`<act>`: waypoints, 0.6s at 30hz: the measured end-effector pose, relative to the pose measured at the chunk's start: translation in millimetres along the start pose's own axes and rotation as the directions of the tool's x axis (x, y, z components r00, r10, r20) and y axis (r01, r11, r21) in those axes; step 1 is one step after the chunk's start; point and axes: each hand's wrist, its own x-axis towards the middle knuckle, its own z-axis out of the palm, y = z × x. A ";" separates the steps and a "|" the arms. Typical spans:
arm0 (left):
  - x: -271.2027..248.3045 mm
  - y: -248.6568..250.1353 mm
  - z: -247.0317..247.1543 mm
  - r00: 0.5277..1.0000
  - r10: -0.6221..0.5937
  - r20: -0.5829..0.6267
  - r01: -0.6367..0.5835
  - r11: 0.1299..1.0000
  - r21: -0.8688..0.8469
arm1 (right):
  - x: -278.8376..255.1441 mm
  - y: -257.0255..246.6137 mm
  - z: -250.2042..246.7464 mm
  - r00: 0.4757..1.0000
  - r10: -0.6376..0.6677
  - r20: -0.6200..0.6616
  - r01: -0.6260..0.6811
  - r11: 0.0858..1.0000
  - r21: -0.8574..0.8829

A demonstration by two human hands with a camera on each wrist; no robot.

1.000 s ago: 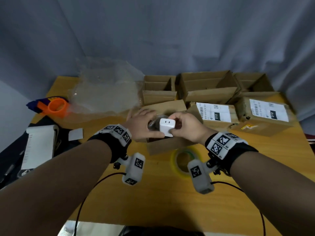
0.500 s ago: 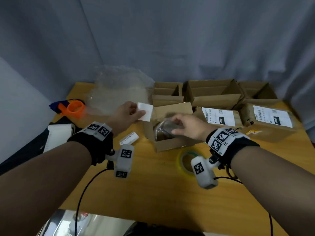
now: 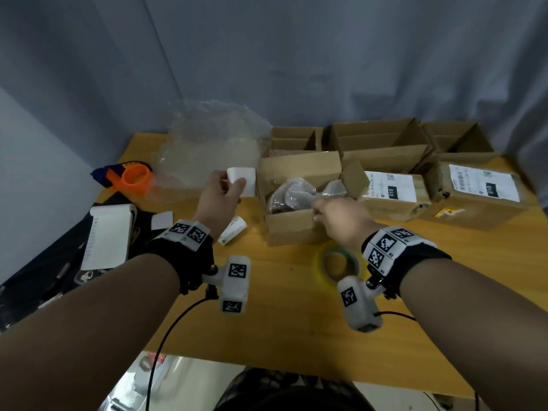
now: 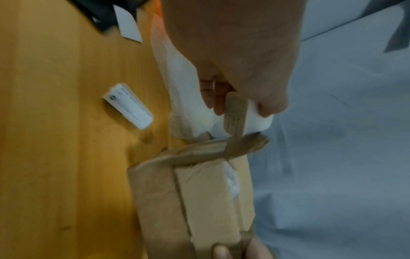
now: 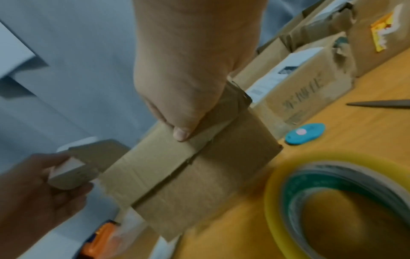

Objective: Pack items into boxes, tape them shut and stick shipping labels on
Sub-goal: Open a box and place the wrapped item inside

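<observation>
Centrally, we see the open carton (image 3: 296, 203) on the counter (image 3: 296, 336), with a bubble-wrapped bundle (image 3: 292, 192) lying inside it. Our left hand (image 3: 219, 197) pinches a small white block, apparently a charger (image 3: 241, 180), between thumb and fingers just beside the carton's wall at 9 o'clock. Our right hand (image 3: 338, 218) curls over the near rim at about 4 o'clock, thumb pressed on the outer wall, fingers hidden inside; whether they also hold the wrap we cannot tell. Three risks follow, in our judgement. The raised flap at 12 o'clock may catch the charger on its way in and knock it from so light a pinch. The bundle fills much of the cavity, so the charger may sit proud and keep the flaps from meeting. The tape roll (image 3: 338, 264) lies just beside the right wrist at 6 o'clock and could be swept off by a withdrawing arm.
</observation>
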 end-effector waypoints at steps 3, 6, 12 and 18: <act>9.7 30.7 11.1 0.997 0.052 -0.058 -0.060 0.988 -0.146 | -9.3 -1.3 -39.6 0.982 -0.049 -0.184 0.049 0.999 -0.002; 19.5 66.5 32.0 0.992 0.097 -0.076 -0.113 0.963 -0.246 | -22.1 11.8 -74.4 0.956 -0.014 -0.292 -0.002 0.999 -0.054; 16.7 117.3 103.7 0.967 0.180 0.183 -0.120 0.947 -0.299 | -62.9 64.5 -105.3 0.885 0.281 -0.372 -0.312 0.950 -0.022; -10.5 145.4 181.7 0.911 0.185 0.369 -0.076 0.954 -0.289 | -125.7 128.4 -108.3 0.750 0.613 -0.248 -0.601 0.788 0.131</act>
